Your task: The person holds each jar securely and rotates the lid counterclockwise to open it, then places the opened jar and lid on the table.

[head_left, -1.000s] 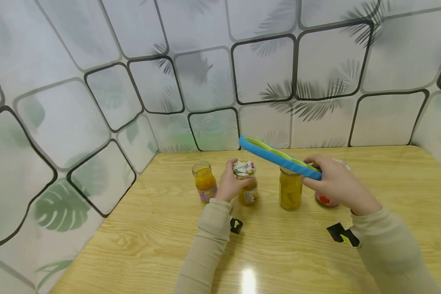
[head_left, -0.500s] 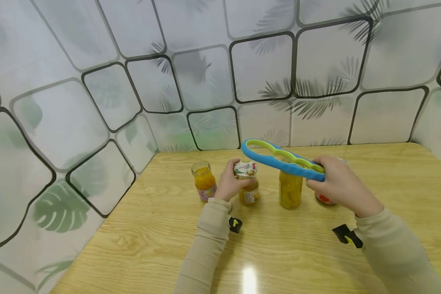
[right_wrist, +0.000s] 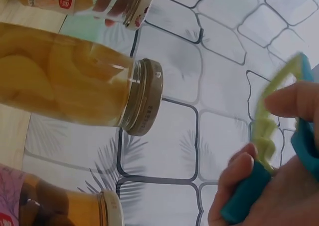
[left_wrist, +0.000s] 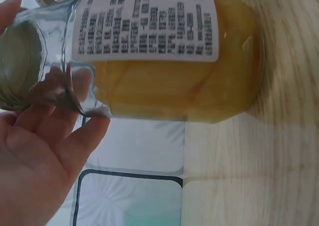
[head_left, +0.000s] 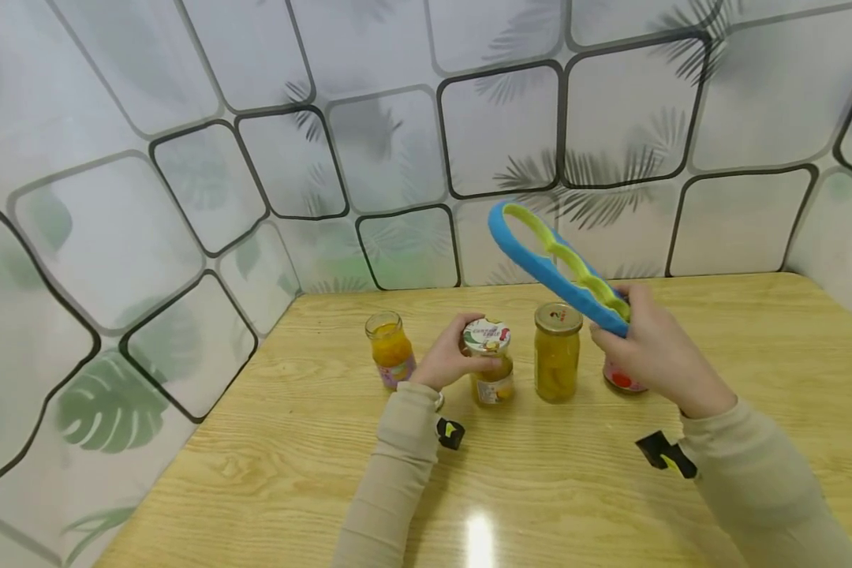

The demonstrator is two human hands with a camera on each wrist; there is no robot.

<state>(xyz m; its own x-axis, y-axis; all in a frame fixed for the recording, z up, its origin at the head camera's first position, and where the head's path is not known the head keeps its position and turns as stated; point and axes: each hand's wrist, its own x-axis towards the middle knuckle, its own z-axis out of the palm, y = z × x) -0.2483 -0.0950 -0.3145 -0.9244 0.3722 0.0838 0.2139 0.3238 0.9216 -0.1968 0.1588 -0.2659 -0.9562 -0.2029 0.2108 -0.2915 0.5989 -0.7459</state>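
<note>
My left hand (head_left: 457, 355) grips a jar (head_left: 493, 388) of yellow fruit round its neck, under a white printed lid (head_left: 487, 334). In the left wrist view this jar (left_wrist: 164, 91) shows a label with dark text, with fingers behind the glass. My right hand (head_left: 649, 347) holds a blue and green jar opener (head_left: 557, 268) by its handle end, its loop raised up and left. Below the opener a taller jar (head_left: 557, 367) of yellow fruit stands upright with a gold lid (right_wrist: 144, 97). Behind my right hand is a jar with a pink label (head_left: 621, 379), partly hidden.
An open jar (head_left: 394, 359) with orange fruit and a purple label stands left of my left hand. A small round rim (head_left: 439, 401) peeks out beside my left sleeve. The wooden table (head_left: 270, 442) meets patterned walls (head_left: 405, 244) at the back and left.
My left hand has shifted its jar to the right, closer to the tall jar. My right hand has tilted the jar opener upward, uncovering the tall jar's gold lid.
</note>
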